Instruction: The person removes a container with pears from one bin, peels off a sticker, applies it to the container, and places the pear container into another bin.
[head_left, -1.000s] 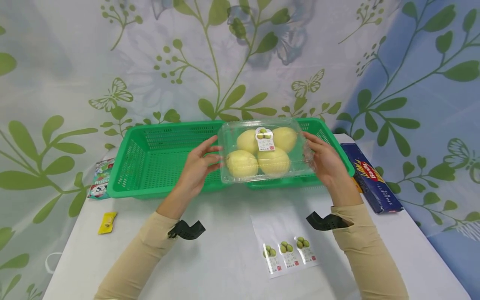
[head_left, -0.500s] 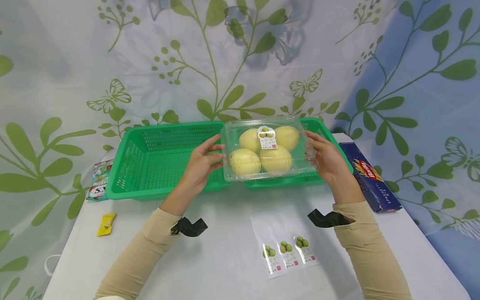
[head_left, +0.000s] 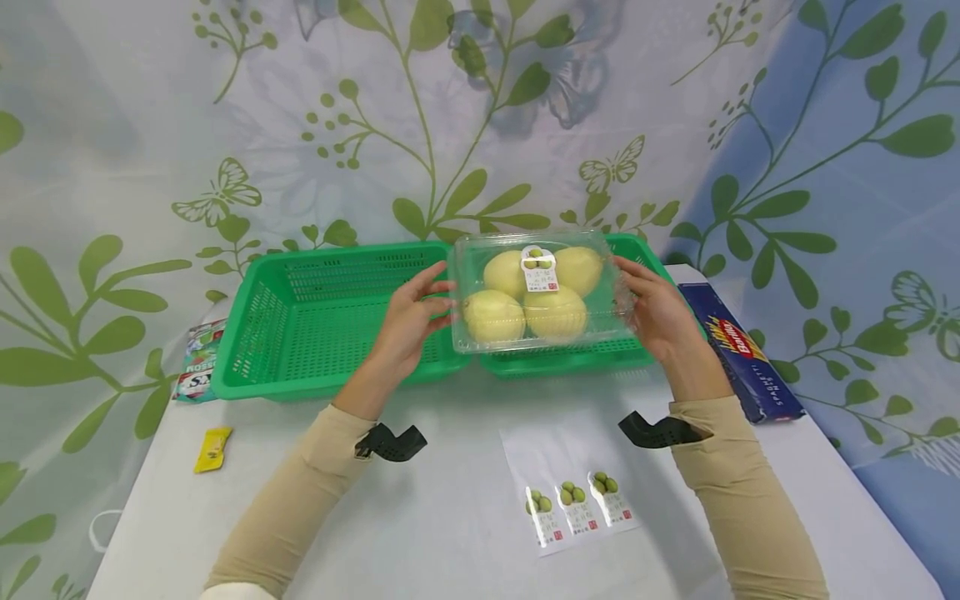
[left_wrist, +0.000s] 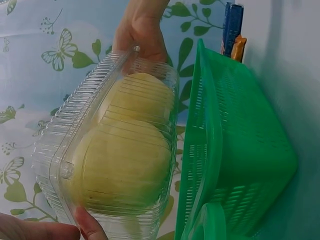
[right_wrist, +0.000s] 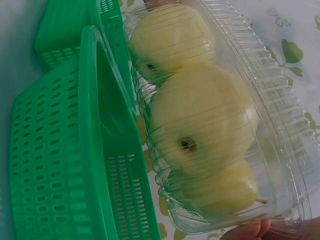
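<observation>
A clear plastic clamshell box (head_left: 606,312) is held up above the right green basket (head_left: 562,362), its top tilted towards me. Inside lie several pale yellow pears (head_left: 493,317), and a pear-shaped label sticker (head_left: 540,270) is on its lid. My left hand (head_left: 405,332) grips the left end; my right hand (head_left: 662,315) grips the right end. In the left wrist view the box's ribbed side (left_wrist: 70,135) shows. Two pears (left_wrist: 120,162) fill much of that end. The right wrist view shows a pear (right_wrist: 205,112) through the plastic, with right fingertips (right_wrist: 245,231) below the box.
The left green basket (head_left: 300,385) stands beside the right one. On the white table lie a sheet of stickers (head_left: 525,457) and a small yellow packet (head_left: 213,450). A teal snack bag (head_left: 198,363) is at far left, a blue spaghetti box (head_left: 738,354) at right.
The clamshell box has moved slightly right and up in the head view, tipping a little. Both hands keep their hold; the left has shifted right with it.
</observation>
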